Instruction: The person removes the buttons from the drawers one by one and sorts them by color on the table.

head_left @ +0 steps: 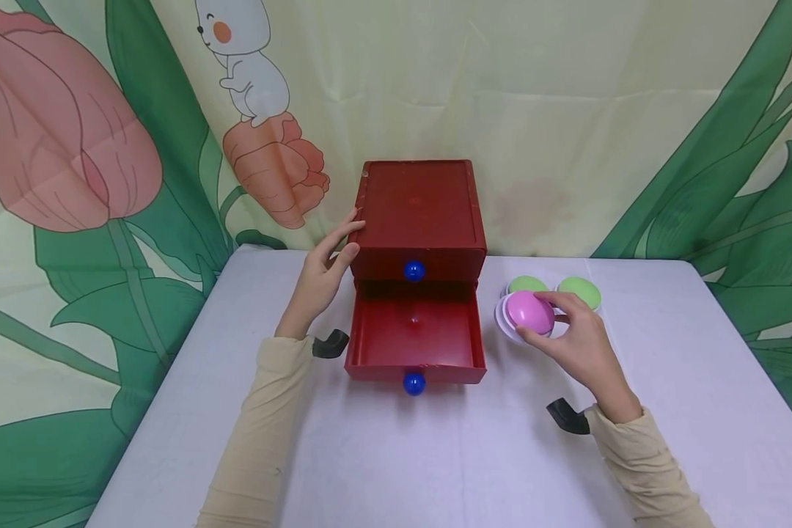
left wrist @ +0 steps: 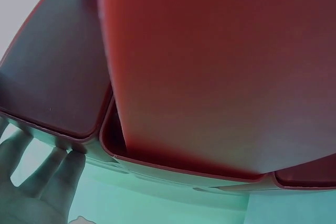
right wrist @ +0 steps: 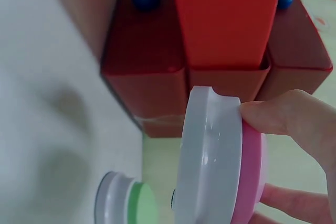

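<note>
A red drawer cabinet (head_left: 414, 198) stands at the back of the table, and its middle drawer (head_left: 414, 337) is pulled out with nothing inside. My left hand (head_left: 322, 275) lies against the cabinet's upper left side, fingers extended; the left wrist view shows the fingertips (left wrist: 68, 166) at its edge. To the right of the cabinet, my right hand (head_left: 577, 345) pinches a round white disc with a pink domed top (head_left: 529, 312) between thumb and fingers. The right wrist view shows the disc's white base (right wrist: 210, 156) on its side, above the table.
Two similar white discs with green tops, a left one (head_left: 526, 284) and a right one (head_left: 578, 292), sit behind the right hand. Blue ball knobs mark the drawers, one on the top drawer (head_left: 414, 271). A printed curtain (head_left: 567, 147) hangs behind the white table (head_left: 396, 462).
</note>
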Demonstrator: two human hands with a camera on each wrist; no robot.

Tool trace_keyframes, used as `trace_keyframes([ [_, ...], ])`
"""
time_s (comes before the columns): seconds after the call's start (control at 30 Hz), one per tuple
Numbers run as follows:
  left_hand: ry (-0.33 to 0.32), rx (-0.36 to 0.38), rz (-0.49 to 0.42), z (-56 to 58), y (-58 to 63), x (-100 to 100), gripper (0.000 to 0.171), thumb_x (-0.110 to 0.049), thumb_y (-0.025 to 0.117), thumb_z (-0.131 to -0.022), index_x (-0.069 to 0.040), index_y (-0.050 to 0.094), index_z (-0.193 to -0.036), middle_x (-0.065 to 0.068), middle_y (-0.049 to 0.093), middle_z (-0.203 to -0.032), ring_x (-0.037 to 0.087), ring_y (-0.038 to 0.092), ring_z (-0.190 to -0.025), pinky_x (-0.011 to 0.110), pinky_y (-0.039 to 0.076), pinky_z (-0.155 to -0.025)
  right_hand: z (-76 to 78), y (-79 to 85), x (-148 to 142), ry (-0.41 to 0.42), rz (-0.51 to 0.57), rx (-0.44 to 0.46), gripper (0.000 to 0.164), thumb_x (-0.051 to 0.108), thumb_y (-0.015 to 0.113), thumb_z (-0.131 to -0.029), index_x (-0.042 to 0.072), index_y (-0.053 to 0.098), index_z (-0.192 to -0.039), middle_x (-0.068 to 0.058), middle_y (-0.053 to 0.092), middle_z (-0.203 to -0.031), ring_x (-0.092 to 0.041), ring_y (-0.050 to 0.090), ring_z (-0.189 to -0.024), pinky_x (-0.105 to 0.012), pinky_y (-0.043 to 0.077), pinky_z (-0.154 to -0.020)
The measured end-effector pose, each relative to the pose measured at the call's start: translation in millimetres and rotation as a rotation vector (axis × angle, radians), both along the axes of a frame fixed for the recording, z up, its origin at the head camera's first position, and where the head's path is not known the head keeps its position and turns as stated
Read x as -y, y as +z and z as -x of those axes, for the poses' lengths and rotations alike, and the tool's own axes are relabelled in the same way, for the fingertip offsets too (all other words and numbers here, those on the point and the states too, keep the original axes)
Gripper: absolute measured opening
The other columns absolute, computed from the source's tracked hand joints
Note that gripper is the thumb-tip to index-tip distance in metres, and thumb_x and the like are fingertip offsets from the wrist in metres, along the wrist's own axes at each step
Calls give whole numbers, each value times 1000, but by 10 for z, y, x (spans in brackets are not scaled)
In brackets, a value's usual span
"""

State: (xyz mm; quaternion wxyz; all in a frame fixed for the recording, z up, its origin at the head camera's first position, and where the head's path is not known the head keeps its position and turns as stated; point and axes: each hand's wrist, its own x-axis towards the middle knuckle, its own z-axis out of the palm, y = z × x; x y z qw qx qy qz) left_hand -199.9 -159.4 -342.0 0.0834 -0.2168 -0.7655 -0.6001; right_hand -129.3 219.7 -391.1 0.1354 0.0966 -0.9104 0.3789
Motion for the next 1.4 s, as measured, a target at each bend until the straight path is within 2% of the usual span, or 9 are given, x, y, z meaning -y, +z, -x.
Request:
trace_keyframes([
  [0.1,3,-14,-1,83,-91,26,41,-18,51,-104,-12,51,-145,-5,33,-161,13,29,-148,48,40,-112,12,-42,-32,-9,-18,18,58,13,85,-77,-4,60,-127,-20,61,-121,-35,59,-108,-29,57,-85],
  [0.17,2,-29,-3,131,-145,43,41,-20,52,-104,-16,52,-145,-8,34,-160,11,29,-148,48,41,-112,21,-72,-56,-13,-22,34,59,13,84,-77,-5,59,-127,-22,60,-122,-37,58,-110,-49,57,-86],
  [0.27,-1,-32,-1,105,-121,36,41,-21,52,-104,-15,52,-145,-7,34,-160,11,29,-148,47,41,-112,30,-121,-94,-15,-24,62,59,12,84,-78,-6,58,-128,-24,59,-124,-40,57,-111,-60,54,-87],
  [0.4,-5,-10,-1,-12,5,-2,41,-16,51,-104,-7,50,-144,1,33,-161,14,29,-148,49,40,-112,23,-163,-135,-11,-34,79,59,12,84,-78,-7,58,-128,-26,59,-124,-41,57,-110,-60,53,-88],
  [0.5,-5,-9,-2,-53,50,-13,42,-15,51,-104,-4,50,-144,4,33,-161,16,29,-149,49,40,-112,21,-192,-153,-2,-37,78,60,12,85,-77,-8,59,-127,-27,59,-123,-42,57,-110,-61,53,-88],
  [0.8,-10,-12,-8,-51,53,-16,41,-13,51,-104,-3,49,-144,6,32,-161,16,30,-148,47,41,-112,38,-317,-222,7,-69,68,58,10,86,-74,-9,61,-123,-28,62,-119,-42,60,-105,-59,54,-85],
  [1.03,-7,-10,-7,-62,66,-17,41,-13,51,-103,-3,50,-144,5,33,-161,16,30,-148,49,41,-112,41,-367,-245,3,-78,94,57,11,85,-75,-9,61,-123,-28,63,-118,-43,61,-102,-58,55,-84],
  [1.4,-4,-13,-4,-69,68,-22,41,-13,51,-104,-2,50,-143,7,32,-161,18,30,-149,48,40,-112,62,-452,-272,0,-104,173,60,13,85,-77,-9,58,-126,-29,60,-122,-43,58,-106,-57,54,-87],
])
